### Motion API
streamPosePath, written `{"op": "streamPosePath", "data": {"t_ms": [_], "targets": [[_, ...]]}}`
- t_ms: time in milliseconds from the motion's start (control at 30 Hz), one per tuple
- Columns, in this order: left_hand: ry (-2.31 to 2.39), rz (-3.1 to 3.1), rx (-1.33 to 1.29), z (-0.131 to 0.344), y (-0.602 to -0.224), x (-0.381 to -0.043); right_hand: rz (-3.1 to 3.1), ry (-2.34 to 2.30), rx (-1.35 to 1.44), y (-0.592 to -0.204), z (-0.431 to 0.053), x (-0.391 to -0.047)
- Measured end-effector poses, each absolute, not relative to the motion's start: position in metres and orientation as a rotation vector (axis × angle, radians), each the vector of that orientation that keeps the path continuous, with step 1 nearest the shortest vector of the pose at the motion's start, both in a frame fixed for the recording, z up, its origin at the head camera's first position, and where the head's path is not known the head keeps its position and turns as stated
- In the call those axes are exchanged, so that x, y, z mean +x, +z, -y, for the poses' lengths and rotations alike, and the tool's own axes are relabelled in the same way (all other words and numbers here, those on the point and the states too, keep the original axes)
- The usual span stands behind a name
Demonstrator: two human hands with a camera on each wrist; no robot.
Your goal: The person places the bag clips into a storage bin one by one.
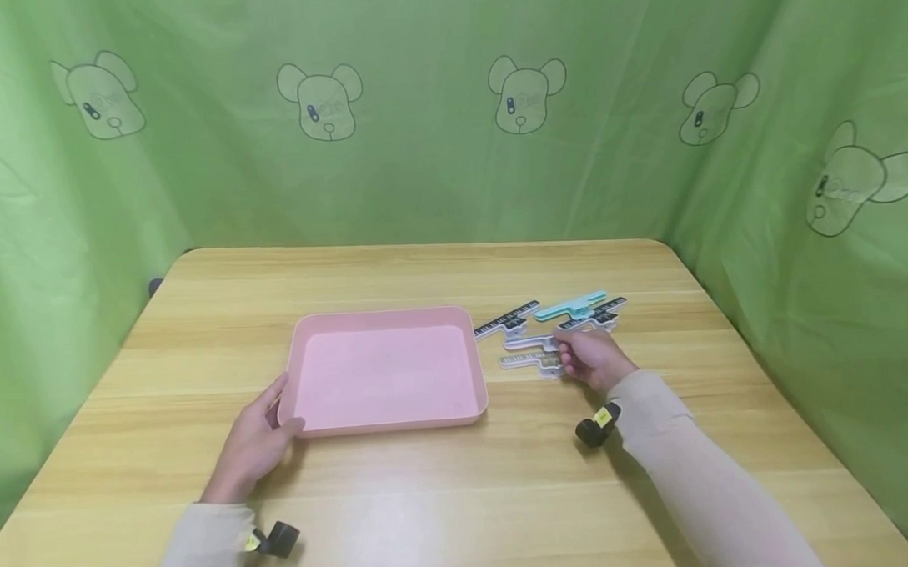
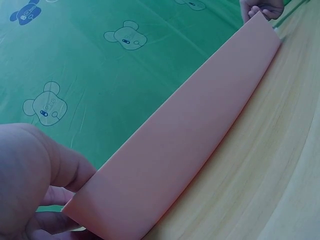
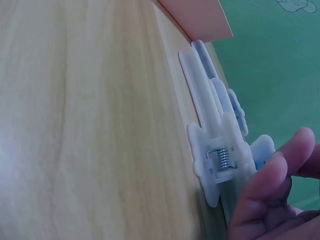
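Observation:
My left hand (image 1: 254,447) grips the near left corner of a shallow pink tray (image 1: 387,429), thumb over the rim and fingers along the outer side. Just right of the tray, several long plastic spring clips lie in a loose group. My right hand (image 1: 593,358) is over the near ones, fingers curled. A white clip (image 1: 527,343) runs under its fingertips; I cannot tell whether they pinch it. Closer to me lies a clip with a piano-key strip (image 1: 523,360), partly covered by that hand. A metal spring (image 3: 223,159) shows on the near clip in the right wrist view.
Behind my right hand lie a turquoise clip (image 1: 571,305) and a black piano-key clip (image 1: 612,306). Another black one (image 1: 508,317) reaches up to the tray's right side. Green curtains (image 1: 428,176) with bear-head drawings surround the wooden table (image 1: 402,510).

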State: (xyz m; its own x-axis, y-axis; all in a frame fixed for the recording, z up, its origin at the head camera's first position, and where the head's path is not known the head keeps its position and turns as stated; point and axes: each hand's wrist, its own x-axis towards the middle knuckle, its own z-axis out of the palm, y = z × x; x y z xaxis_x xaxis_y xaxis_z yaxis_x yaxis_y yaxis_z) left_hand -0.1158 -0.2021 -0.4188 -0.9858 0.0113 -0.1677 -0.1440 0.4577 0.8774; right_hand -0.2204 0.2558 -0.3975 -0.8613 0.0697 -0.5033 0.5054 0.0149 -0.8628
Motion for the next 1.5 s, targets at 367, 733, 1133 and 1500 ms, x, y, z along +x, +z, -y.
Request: {"op": "streamPosePath", "data": {"t_ms": [367,733,1133,1500], "targets": [[1.553,-2.558,-0.124,0.2006,-0.4186,-0.1171,-1.959,-1.925,0.576,-0.3979,-0.2600,-0.2206],[1.531,-2.563,-0.138,0.2003,-0.4184,-0.1151,-1.974,-1.916,0.537,-0.3966,-0.2598,-0.2191],[1.529,-2.574,-0.143,0.2014,-0.4202,-0.1162,-1.980,-1.907,0.483,-0.3927,-0.2605,-0.2178],[1.515,-2.586,-0.150,0.2011,-0.4192,-0.1160,-1.991,-1.900,0.471,-0.3908,-0.2618,-0.2166]]}}
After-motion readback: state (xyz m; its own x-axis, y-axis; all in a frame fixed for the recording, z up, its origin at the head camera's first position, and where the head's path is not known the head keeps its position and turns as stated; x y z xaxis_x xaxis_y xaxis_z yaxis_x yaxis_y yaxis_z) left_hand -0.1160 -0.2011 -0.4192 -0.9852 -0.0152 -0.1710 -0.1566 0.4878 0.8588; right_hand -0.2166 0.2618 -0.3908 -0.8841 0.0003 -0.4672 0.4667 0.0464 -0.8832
